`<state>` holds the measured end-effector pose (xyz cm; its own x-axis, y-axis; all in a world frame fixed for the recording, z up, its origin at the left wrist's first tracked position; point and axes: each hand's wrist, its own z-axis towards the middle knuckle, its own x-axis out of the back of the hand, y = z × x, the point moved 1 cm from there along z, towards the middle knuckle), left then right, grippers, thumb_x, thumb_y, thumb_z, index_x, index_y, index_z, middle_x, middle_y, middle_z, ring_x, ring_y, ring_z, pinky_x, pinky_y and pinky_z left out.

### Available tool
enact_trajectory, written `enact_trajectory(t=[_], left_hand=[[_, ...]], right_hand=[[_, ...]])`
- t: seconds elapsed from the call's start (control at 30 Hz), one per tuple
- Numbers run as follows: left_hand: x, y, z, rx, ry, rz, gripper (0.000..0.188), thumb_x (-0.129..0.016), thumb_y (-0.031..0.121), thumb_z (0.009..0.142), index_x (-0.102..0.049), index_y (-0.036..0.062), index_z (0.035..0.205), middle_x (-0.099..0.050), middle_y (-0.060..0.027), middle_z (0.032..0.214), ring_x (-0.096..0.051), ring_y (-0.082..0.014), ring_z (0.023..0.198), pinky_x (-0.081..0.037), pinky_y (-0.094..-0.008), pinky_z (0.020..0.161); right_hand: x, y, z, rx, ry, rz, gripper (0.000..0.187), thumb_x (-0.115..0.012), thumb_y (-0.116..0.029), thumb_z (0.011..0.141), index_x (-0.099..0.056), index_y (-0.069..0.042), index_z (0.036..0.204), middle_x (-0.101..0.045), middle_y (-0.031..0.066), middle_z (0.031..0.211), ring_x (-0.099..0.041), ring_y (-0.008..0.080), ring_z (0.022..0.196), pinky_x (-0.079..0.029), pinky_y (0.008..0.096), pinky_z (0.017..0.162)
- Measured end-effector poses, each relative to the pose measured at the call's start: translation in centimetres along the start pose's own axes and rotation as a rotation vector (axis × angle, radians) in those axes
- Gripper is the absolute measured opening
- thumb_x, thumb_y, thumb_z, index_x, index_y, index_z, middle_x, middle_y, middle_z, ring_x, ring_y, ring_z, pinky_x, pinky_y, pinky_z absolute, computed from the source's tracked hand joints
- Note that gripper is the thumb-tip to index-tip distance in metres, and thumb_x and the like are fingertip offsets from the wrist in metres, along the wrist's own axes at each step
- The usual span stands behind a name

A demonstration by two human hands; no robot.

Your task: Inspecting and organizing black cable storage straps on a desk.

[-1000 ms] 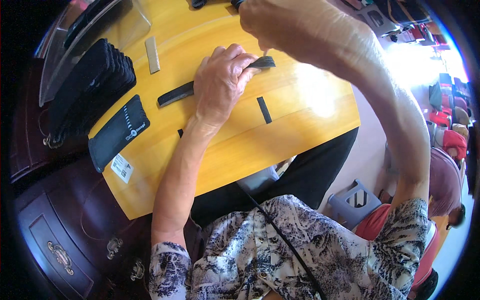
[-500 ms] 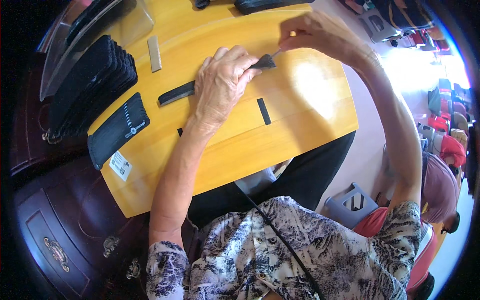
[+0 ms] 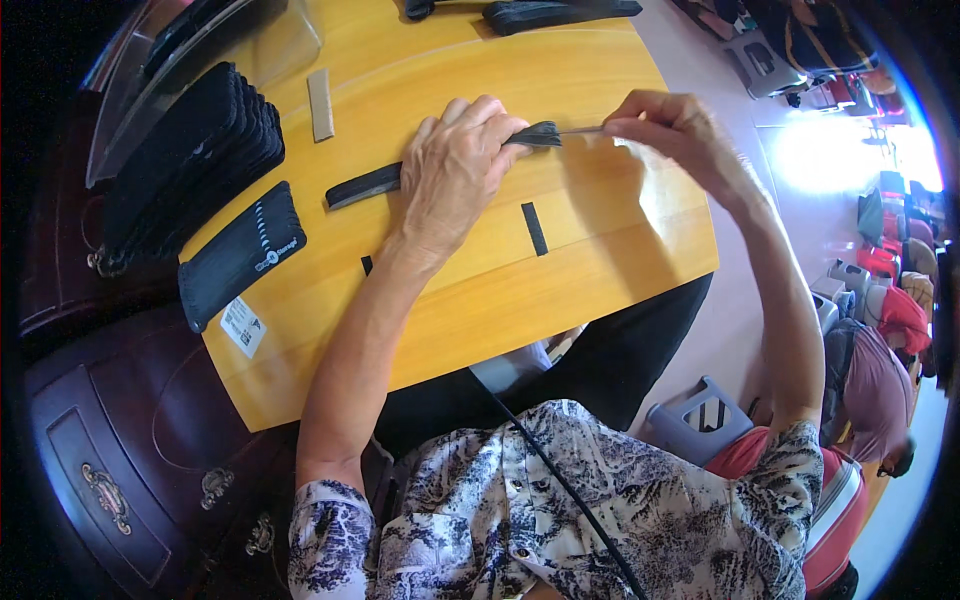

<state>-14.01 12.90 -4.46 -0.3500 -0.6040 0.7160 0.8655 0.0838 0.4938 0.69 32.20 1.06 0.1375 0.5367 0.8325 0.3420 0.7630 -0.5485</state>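
Observation:
My left hand (image 3: 452, 165) is closed over a long bundle of narrow black strips (image 3: 365, 186) on the table. The far-right end of the bundle fans out past its fingertips. My right hand (image 3: 665, 130), fingers pinched, grips one end of a thin greyish strand (image 3: 582, 131) that runs straight to the fanned end; whether it is a thread or a thin strip I cannot tell. Nearer me lie a short black strip (image 3: 534, 229) and a small black piece (image 3: 367, 265) partly behind my left forearm. A flat black pouch (image 3: 245, 250) with pale print rests at the left.
A thick stack of black pouches (image 3: 190, 150) stands left on the yellow wooden table (image 3: 470, 330), beside a clear plastic bin (image 3: 300, 45). A beige strip (image 3: 320, 104) and black items (image 3: 560, 14) lie farther back. Dark drawers (image 3: 100, 480) flank the left; a grey stool (image 3: 700, 415) and people are at right.
My right hand has moved right and a little nearer me, drawing the strand out straight from the bundle's end. The left hand keeps its hold; the whole view has shifted slightly.

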Motion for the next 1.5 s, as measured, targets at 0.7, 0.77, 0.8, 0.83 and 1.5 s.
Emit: enact_trajectory(t=[0.7,0.77,0.8,0.83,1.5], left_hand=[[-0.2,-0.4,-0.2,0.023,0.014,-0.027,0.023,-0.074,0.017,0.075,-0.064,0.0089,0.095,-0.059,-0.0042,0.086,-0.06,-0.0262,0.082,-0.049,-0.038,0.069],[-0.2,-0.3,-0.1,0.034,0.018,-0.047,0.025,-0.074,0.018,0.075,-0.064,0.008,0.095,-0.06,-0.0047,0.087,-0.06,-0.0266,0.083,-0.049,-0.0388,0.07],[-0.3,-0.4,-0.1,0.035,0.018,-0.05,0.025,-0.074,0.018,0.075,-0.064,0.008,0.095,-0.06,-0.0047,0.087,-0.06,-0.0266,0.083,-0.049,-0.0388,0.07],[-0.5,-0.5,-0.2,0.068,-0.006,-0.055,0.023,-0.074,0.019,0.076,-0.064,0.0093,0.095,-0.059,-0.0041,0.087,-0.059,-0.0246,0.085,-0.046,-0.0382,0.074],[-0.6,-0.4,-0.1,-0.009,0.1,0.053,0.028,-0.078,0.021,0.071,-0.059,0.0094,0.088,-0.058,-0.0047,0.082,-0.058,-0.0249,0.078,-0.048,-0.0376,0.071]], right_hand=[[1.4,-9.6,2.4,0.456,0.017,-0.765,0.017,-0.066,-0.026,0.085,-0.068,-0.009,0.085,-0.067,0.0054,0.072,-0.066,0.0187,0.065,-0.05,0.0318,0.056],[1.4,-10.0,2.6,0.449,0.001,-0.773,0.016,-0.066,-0.025,0.085,-0.068,-0.009,0.083,-0.067,0.0055,0.072,-0.066,0.0192,0.066,-0.049,0.032,0.056],[1.3,-10.1,2.9,0.441,-0.015,-0.776,0.015,-0.067,-0.024,0.085,-0.068,-0.009,0.082,-0.067,0.0055,0.072,-0.067,0.0197,0.067,-0.049,0.0322,0.057],[1.6,-10.2,3.2,0.44,-0.017,-0.778,0.015,-0.067,-0.024,0.085,-0.068,-0.009,0.082,-0.067,0.0055,0.072,-0.067,0.0197,0.067,-0.049,0.0322,0.057],[-0.7,-13.3,4.9,0.567,-0.143,-1.029,0.013,-0.066,-0.018,0.078,-0.068,-0.006,0.076,-0.067,0.0095,0.073,-0.067,0.0235,0.07,-0.049,0.0342,0.058]])
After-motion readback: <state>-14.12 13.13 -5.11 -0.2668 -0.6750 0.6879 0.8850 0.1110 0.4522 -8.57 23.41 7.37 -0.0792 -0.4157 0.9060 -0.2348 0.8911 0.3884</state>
